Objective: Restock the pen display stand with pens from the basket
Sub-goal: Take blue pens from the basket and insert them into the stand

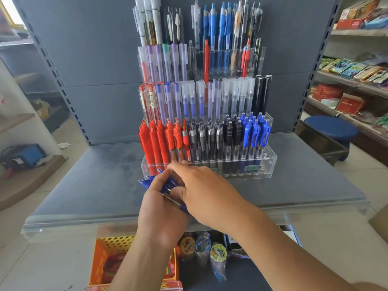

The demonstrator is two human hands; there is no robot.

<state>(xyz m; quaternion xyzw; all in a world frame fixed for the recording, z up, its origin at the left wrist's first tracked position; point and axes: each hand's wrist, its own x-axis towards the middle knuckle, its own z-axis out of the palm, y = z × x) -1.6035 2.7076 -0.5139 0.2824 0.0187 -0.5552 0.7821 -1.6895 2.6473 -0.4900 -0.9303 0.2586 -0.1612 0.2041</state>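
Note:
A clear tiered pen display stand (270,164) sits on the grey shelf, its front row filled with red, black and blue click pens. My left hand (161,215) grips a bundle of blue pens (165,183) just in front of the stand's lower left corner. My right hand (207,192) reaches across it and pinches one pen of that bundle near its top. An orange perforated basket (117,242) stands below the shelf at the lower left, partly hidden by my left forearm.
The grey shelf (88,185) has a clear front lip. Below it lie packaged toys (218,253). A blue stool (329,127) and stocked shelves (357,80) are on the right; a blue box (27,154) lies on the left.

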